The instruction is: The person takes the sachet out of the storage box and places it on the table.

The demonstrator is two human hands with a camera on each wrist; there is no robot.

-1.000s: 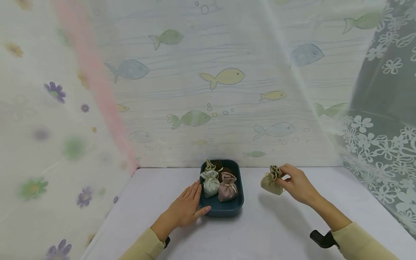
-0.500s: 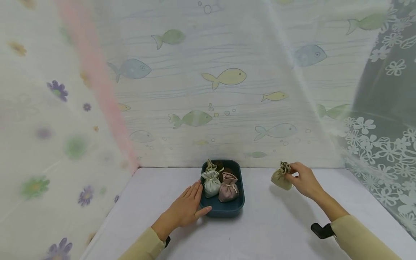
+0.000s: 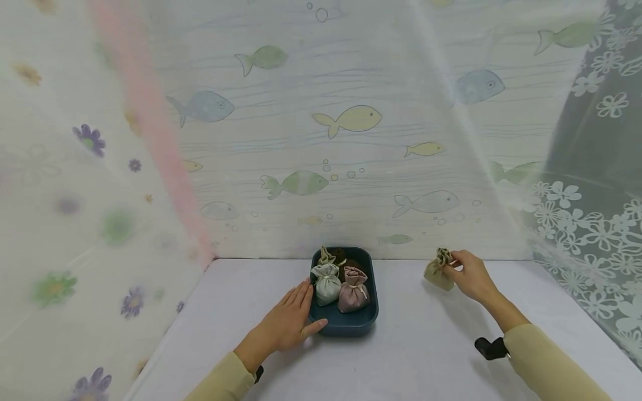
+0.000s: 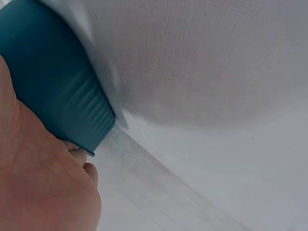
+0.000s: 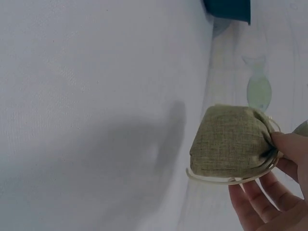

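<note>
Between thumb and fingers, my right hand (image 3: pixel 471 275) pinches an olive-green drawstring pouch (image 3: pixel 437 274) by its gathered neck. In the right wrist view the pouch (image 5: pixel 231 142) hangs off the table, its pale cord looping below. My left hand (image 3: pixel 287 320) lies with straight fingers against the left side of a dark blue bin (image 3: pixel 346 328); the left wrist view shows the palm beside the bin's ribbed wall (image 4: pixel 82 103). Inside the bin sit a pale grey-green pouch (image 3: pixel 327 288), a mauve pouch (image 3: pixel 354 295), and a green pouch (image 3: pixel 327 255) behind, with darker brown ones partly hidden.
A white cloth covers the table (image 3: pixel 401 351). Behind it hangs a sheer curtain (image 3: pixel 351 167) printed with fish, and a flowered curtain (image 3: pixel 100 223) runs along the left. A white floral net (image 3: pixel 592 245) hangs at the right.
My right hand has carried the olive-green pouch to the right and slightly away from me, farther from the bin. The left hand stays against the bin.
</note>
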